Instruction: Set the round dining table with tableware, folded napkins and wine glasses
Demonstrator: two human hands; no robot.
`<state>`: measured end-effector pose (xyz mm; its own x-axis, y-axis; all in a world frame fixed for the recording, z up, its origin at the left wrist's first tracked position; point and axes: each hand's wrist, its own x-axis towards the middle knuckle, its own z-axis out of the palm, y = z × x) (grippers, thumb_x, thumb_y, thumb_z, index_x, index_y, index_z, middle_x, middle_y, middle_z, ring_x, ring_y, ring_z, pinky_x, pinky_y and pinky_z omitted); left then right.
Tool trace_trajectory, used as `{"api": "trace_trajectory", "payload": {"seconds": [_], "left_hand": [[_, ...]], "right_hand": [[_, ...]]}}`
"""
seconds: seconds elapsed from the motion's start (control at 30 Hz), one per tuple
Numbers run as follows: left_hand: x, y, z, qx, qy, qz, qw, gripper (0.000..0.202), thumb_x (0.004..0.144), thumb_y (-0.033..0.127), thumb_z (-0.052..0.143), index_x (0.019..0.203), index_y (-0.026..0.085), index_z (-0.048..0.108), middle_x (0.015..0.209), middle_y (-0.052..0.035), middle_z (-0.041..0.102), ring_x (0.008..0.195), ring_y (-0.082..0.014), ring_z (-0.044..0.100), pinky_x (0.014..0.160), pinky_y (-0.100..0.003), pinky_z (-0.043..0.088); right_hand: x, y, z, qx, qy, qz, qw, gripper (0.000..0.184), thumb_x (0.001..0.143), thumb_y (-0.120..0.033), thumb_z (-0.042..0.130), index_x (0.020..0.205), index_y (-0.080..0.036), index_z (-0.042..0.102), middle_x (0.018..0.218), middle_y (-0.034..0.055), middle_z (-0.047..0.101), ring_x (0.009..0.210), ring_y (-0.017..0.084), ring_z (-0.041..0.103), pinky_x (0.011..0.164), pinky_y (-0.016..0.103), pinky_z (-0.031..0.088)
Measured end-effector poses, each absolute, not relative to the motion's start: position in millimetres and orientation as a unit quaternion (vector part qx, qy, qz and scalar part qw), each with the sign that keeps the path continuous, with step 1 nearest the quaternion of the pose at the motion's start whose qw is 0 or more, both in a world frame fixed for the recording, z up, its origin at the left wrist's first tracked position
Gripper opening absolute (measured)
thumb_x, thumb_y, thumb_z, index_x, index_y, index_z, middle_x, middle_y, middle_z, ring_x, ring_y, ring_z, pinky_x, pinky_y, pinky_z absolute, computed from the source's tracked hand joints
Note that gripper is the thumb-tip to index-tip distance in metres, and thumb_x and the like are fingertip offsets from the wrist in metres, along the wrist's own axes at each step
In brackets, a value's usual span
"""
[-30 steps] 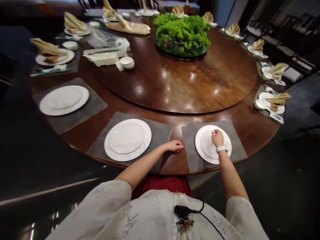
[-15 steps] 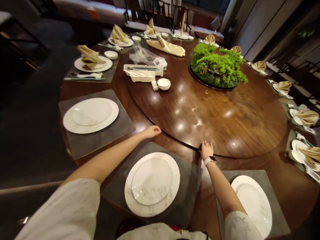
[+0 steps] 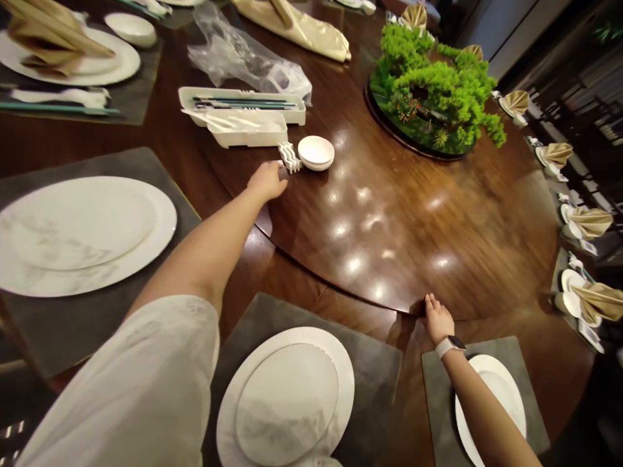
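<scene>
My left hand [image 3: 268,181] reaches over the wooden turntable [image 3: 389,227], thumb and fingers slightly apart. Its fingertips are right beside a row of white wavy chopstick rests [image 3: 290,157]; whether they touch I cannot tell. Against the rests stands a small stack of white bowls [image 3: 316,153]. Behind lie two white trays, the nearer tray [image 3: 250,131] holding pale utensils, the farther tray [image 3: 296,115] dark and teal chopsticks. My right hand [image 3: 438,319], a watch [image 3: 450,346] on its wrist, lies with fingers extended on the turntable's near rim.
White stacked plates [image 3: 287,395] lie on a grey placemat [image 3: 374,363] in front of me, with similar settings left and right. A crumpled clear plastic bag [image 3: 248,58], a folded gold cloth [image 3: 302,32] and a green plant centrepiece [image 3: 433,91] occupy the turntable. Folded napkins [image 3: 591,224] stand around the table.
My left hand has moved from the turntable's edge forward and left to the chopstick rests. The right hand has shifted right along the rim. The view has moved closer to the trays.
</scene>
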<state>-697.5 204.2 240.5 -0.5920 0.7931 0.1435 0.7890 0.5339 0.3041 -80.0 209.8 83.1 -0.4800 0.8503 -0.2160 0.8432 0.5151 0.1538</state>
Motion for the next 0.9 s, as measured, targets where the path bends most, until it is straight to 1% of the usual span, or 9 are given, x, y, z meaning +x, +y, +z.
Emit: {"api": "trace_trajectory", "payload": {"seconds": [0.1, 0.17, 0.23, 0.33, 0.47, 0.6, 0.7, 0.8, 0.9], "left_hand": [[-694, 216, 239, 0.463, 0.873, 0.157, -0.002, 0.068, 0.089, 0.025, 0.061, 0.153, 0.010, 0.042, 0.153, -0.0249, 0.045, 0.136, -0.0385, 0.049, 0.114, -0.051, 0.040], [-689, 227, 235, 0.495, 0.858, 0.138, -0.012, 0.070, 0.092, 0.022, 0.058, 0.157, 0.012, 0.037, 0.159, -0.0245, 0.038, 0.143, -0.0412, 0.042, 0.117, -0.056, 0.035], [-684, 240, 226, 0.543, 0.830, 0.126, -0.020, 0.065, 0.095, 0.020, 0.052, 0.157, 0.013, 0.038, 0.161, -0.0225, 0.036, 0.148, -0.0414, 0.034, 0.119, -0.059, 0.029], [-678, 259, 211, 0.607, 0.785, 0.120, -0.017, 0.049, 0.100, 0.018, 0.042, 0.147, 0.009, 0.052, 0.154, -0.0204, 0.044, 0.150, -0.0400, 0.031, 0.120, -0.060, 0.023], [-666, 272, 198, 0.658, 0.744, 0.117, -0.012, 0.034, 0.100, 0.019, 0.042, 0.114, 0.008, 0.071, 0.126, -0.0164, 0.062, 0.148, -0.0372, 0.035, 0.118, -0.057, 0.021], [-637, 264, 202, 0.677, 0.734, 0.045, 0.038, 0.015, 0.084, 0.011, 0.061, 0.096, 0.009, 0.070, 0.106, -0.0147, 0.068, 0.133, -0.0380, 0.052, 0.114, -0.053, 0.030], [-596, 237, 210, 0.643, 0.761, 0.031, 0.080, 0.024, 0.064, 0.005, 0.075, 0.086, 0.012, 0.067, 0.098, -0.0143, 0.071, 0.119, -0.0398, 0.061, 0.107, -0.048, 0.039], [-536, 193, 213, 0.590, 0.783, 0.143, 0.140, 0.028, 0.060, 0.012, 0.082, 0.081, 0.016, 0.065, 0.092, -0.0113, 0.072, 0.107, -0.0355, 0.066, 0.100, -0.043, 0.046], [-458, 141, 207, 0.479, 0.738, 0.383, 0.281, 0.030, 0.065, 0.026, 0.084, 0.087, 0.016, 0.065, 0.091, -0.0085, 0.074, 0.095, -0.0272, 0.070, 0.092, -0.038, 0.052]], "right_hand": [[-76, 217, 95, 0.539, 0.820, 0.034, 0.186, 0.056, 0.093, 0.001, 0.039, 0.147, -0.006, 0.053, 0.151, 0.0268, 0.052, 0.124, 0.027, 0.066, 0.099, 0.036, 0.054], [-84, 218, 103, 0.581, 0.783, 0.048, 0.218, 0.052, 0.093, 0.001, 0.038, 0.143, 0.000, 0.055, 0.138, 0.0333, 0.059, 0.111, 0.031, 0.072, 0.087, 0.039, 0.059], [-99, 214, 106, 0.603, 0.761, 0.055, 0.233, 0.047, 0.094, -0.001, 0.040, 0.137, 0.003, 0.059, 0.123, 0.0343, 0.065, 0.099, 0.034, 0.075, 0.080, 0.041, 0.060], [-129, 198, 102, 0.550, 0.814, 0.041, 0.182, 0.050, 0.095, -0.003, 0.038, 0.141, -0.001, 0.057, 0.132, 0.0336, 0.062, 0.111, 0.035, 0.071, 0.090, 0.043, 0.059], [-148, 183, 94, 0.504, 0.856, 0.012, 0.113, 0.060, 0.092, -0.001, 0.033, 0.150, 0.003, 0.048, 0.151, 0.0349, 0.045, 0.127, 0.039, 0.061, 0.100, 0.048, 0.055], [-130, 191, 95, 0.513, 0.847, 0.012, 0.137, 0.061, 0.090, 0.001, 0.033, 0.149, 0.003, 0.049, 0.151, 0.0331, 0.047, 0.122, 0.038, 0.064, 0.094, 0.047, 0.058], [-112, 199, 97, 0.516, 0.844, 0.013, 0.144, 0.059, 0.090, 0.001, 0.032, 0.146, 0.003, 0.052, 0.150, 0.0341, 0.048, 0.110, 0.037, 0.070, 0.085, 0.047, 0.061], [-98, 205, 98, 0.529, 0.844, -0.012, 0.089, 0.057, 0.092, 0.001, 0.030, 0.143, 0.005, 0.054, 0.146, 0.0369, 0.050, 0.108, 0.038, 0.071, 0.082, 0.050, 0.061], [-90, 213, 102, 0.546, 0.834, -0.074, 0.025, 0.051, 0.092, 0.000, 0.036, 0.138, 0.010, 0.056, 0.136, 0.0433, 0.053, 0.109, 0.042, 0.070, 0.086, 0.056, 0.058]]}}
